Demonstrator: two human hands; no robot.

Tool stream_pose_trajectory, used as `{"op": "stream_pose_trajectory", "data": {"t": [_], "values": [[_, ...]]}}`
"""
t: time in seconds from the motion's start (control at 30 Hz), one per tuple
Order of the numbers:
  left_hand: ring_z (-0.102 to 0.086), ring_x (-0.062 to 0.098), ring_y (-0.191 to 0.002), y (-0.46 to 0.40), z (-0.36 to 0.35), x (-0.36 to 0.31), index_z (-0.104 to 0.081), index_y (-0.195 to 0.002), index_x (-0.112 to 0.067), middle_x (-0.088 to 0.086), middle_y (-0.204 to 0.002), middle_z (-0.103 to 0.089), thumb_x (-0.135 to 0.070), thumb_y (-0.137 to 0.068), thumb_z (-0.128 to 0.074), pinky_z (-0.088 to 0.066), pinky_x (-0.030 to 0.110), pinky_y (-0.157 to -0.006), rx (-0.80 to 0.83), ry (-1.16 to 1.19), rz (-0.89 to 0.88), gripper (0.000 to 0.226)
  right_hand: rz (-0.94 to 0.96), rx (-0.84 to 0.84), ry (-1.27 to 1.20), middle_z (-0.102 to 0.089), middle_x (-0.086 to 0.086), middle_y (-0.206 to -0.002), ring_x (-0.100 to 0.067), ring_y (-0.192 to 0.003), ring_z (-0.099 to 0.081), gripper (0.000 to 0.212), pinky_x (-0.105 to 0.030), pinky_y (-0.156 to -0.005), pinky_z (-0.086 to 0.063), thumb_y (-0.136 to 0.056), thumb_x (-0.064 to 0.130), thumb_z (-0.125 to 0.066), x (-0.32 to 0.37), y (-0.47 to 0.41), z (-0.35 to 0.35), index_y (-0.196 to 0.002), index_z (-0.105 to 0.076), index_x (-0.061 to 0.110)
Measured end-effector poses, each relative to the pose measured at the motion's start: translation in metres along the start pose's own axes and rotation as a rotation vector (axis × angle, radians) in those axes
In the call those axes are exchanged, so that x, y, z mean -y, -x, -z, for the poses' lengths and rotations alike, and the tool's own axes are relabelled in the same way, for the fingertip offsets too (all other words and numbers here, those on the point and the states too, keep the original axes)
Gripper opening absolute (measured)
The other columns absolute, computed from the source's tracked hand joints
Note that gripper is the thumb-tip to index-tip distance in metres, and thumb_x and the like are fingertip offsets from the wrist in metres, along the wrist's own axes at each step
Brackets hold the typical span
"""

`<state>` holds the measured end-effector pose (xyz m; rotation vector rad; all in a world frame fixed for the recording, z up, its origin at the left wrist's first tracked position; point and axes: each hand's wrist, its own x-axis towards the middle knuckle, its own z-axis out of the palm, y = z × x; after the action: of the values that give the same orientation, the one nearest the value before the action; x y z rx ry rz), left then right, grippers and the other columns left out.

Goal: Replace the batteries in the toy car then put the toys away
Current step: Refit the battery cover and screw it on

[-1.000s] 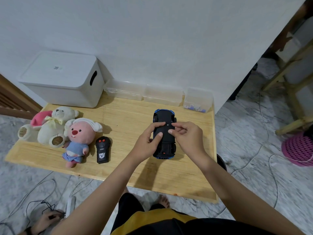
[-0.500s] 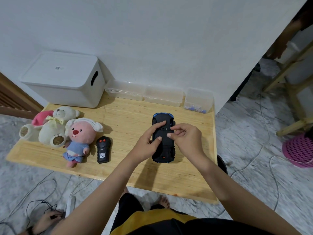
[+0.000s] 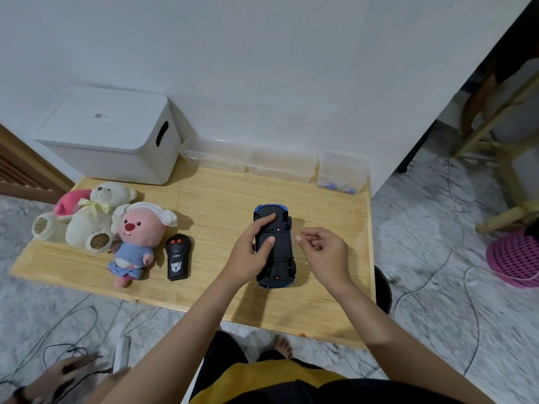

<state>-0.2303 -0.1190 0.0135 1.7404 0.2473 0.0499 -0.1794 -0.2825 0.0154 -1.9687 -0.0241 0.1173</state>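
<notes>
Both hands work at the middle of the wooden bench (image 3: 204, 205). Left hand (image 3: 250, 252) grasps the toy car (image 3: 275, 246), forefinger stretched along its underside and thumb pressed on the black belly. Right hand (image 3: 323, 252) hovers just beside the car's right flank, apart from it, fingers curled with thumb and forefinger tips pinched together; whether anything tiny sits between them cannot be told.

The car lies upside down on the bench, lengthwise toward the wall, black chassis upward, blue bodywork showing at both ends and wheels along its right side. It sits well inside the bench, with bare wood between it and the near edge and a narrower strip to the right edge.

Left of the car, near but apart, lies a black remote control (image 3: 177, 256). Beyond that rest a pink plush doll (image 3: 137, 237) and a cream teddy bear (image 3: 93, 217), touching each other near the left edge. Along the wall stand a white storage box (image 3: 116, 135) and clear plastic containers (image 3: 280, 164).
</notes>
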Motion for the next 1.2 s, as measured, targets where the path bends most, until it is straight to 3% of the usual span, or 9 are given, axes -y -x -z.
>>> {"op": "stream_pose_trajectory", "data": {"t": [0.1, 0.2, 0.33, 0.43, 0.53, 0.73, 0.9, 1.03, 1.2], "values": [[-0.054, 0.005, -0.115, 0.0, -0.001, 0.005, -0.048, -0.135, -0.028, -0.008, -0.132, -0.052, -0.012, -0.096, -0.052, -0.054, 0.027, -0.088, -0.008, 0.018, 0.042, 0.043, -0.05, -0.084, 0.134, -0.066, 0.003, -0.084, -0.011, -0.079, -0.062, 0.013, -0.014, -0.067, -0.05, -0.084, 0.017, -0.07, -0.022, -0.01, 0.006, -0.096, -0.07, 0.012], [-0.054, 0.006, -0.114, 0.001, -0.003, 0.005, -0.047, -0.136, -0.028, -0.007, -0.13, -0.051, -0.012, -0.096, -0.051, -0.054, 0.025, -0.088, -0.016, 0.025, 0.064, 0.043, -0.093, -0.092, 0.366, -0.059, -0.004, -0.105, -0.012, -0.089, -0.059, 0.029, -0.011, -0.07, -0.043, -0.084, 0.021, -0.07, -0.046, -0.02, 0.014, -0.108, -0.065, 0.008], [-0.053, -0.002, -0.113, 0.002, -0.004, 0.005, -0.046, -0.137, -0.025, -0.009, -0.129, -0.051, -0.011, -0.097, -0.05, -0.052, 0.02, -0.088, -0.021, 0.028, 0.07, 0.043, -0.161, -0.046, 0.49, -0.055, -0.011, -0.114, -0.023, -0.105, -0.056, 0.047, -0.037, -0.089, -0.049, -0.079, 0.032, -0.074, -0.066, -0.022, 0.011, -0.116, -0.063, 0.007], [-0.053, 0.001, -0.114, 0.002, -0.004, 0.007, -0.045, -0.138, -0.025, -0.006, -0.13, -0.051, -0.011, -0.097, -0.049, -0.051, 0.022, -0.092, -0.011, 0.011, 0.069, 0.043, -0.111, -0.068, 0.545, -0.056, -0.01, -0.106, -0.027, -0.101, -0.055, 0.028, -0.04, -0.087, -0.048, -0.084, 0.026, -0.069, -0.067, -0.019, 0.008, -0.106, -0.069, 0.008], [-0.053, 0.009, -0.117, 0.001, -0.005, 0.01, -0.047, -0.137, -0.027, -0.002, -0.131, -0.052, -0.012, -0.097, -0.05, -0.05, 0.035, -0.097, -0.017, -0.006, 0.076, 0.043, -0.085, -0.096, 0.542, -0.059, -0.006, -0.094, -0.024, -0.091, -0.058, 0.012, -0.038, -0.077, -0.05, -0.084, 0.019, -0.066, -0.063, -0.018, 0.006, -0.09, -0.07, 0.01], [-0.054, 0.013, -0.117, 0.0, -0.002, 0.011, -0.05, -0.134, -0.036, -0.004, -0.13, -0.053, -0.017, -0.096, -0.051, -0.051, 0.043, -0.096, -0.024, -0.006, 0.089, 0.042, -0.145, -0.182, 0.051, -0.062, -0.001, -0.072, -0.01, -0.065, -0.057, 0.008, -0.012, -0.059, -0.046, -0.081, 0.006, -0.064, -0.022, -0.013, 0.01, -0.082, -0.062, 0.014], [-0.055, 0.013, -0.115, -0.001, -0.004, 0.005, -0.052, -0.132, -0.034, -0.004, -0.13, -0.054, -0.013, -0.096, -0.051, -0.052, 0.041, -0.095, -0.033, 0.03, 0.086, 0.041, -0.143, -0.173, -0.291, -0.063, -0.005, -0.07, -0.011, -0.063, -0.057, 0.024, -0.025, -0.062, -0.05, -0.088, 0.001, -0.053, 0.016, -0.011, 0.016, -0.085, -0.069, 0.018], [-0.057, 0.007, -0.112, -0.001, -0.007, 0.0, -0.053, -0.13, -0.034, -0.006, -0.129, -0.055, -0.011, -0.096, -0.051, -0.053, 0.033, -0.091, -0.047, 0.058, 0.074, 0.041, -0.186, -0.076, -0.567, -0.063, 0.0, -0.08, -0.009, -0.065, -0.057, 0.013, -0.031, -0.073, -0.055, -0.089, 0.006, -0.061, 0.039, -0.012, 0.019, -0.09, -0.071, 0.014], [-0.057, -0.005, -0.102, -0.003, -0.008, -0.01, -0.052, -0.13, -0.03, -0.016, -0.12, -0.057, -0.009, -0.096, -0.05, -0.053, 0.027, -0.087, -0.061, 0.064, 0.047, 0.04, -0.126, -0.04, -0.591, -0.066, 0.001, -0.09, -0.006, -0.072, -0.059, 0.014, -0.029, -0.072, -0.057, -0.09, 0.007, -0.062, 0.05, -0.009, 0.015, -0.092, -0.071, 0.018]]}}
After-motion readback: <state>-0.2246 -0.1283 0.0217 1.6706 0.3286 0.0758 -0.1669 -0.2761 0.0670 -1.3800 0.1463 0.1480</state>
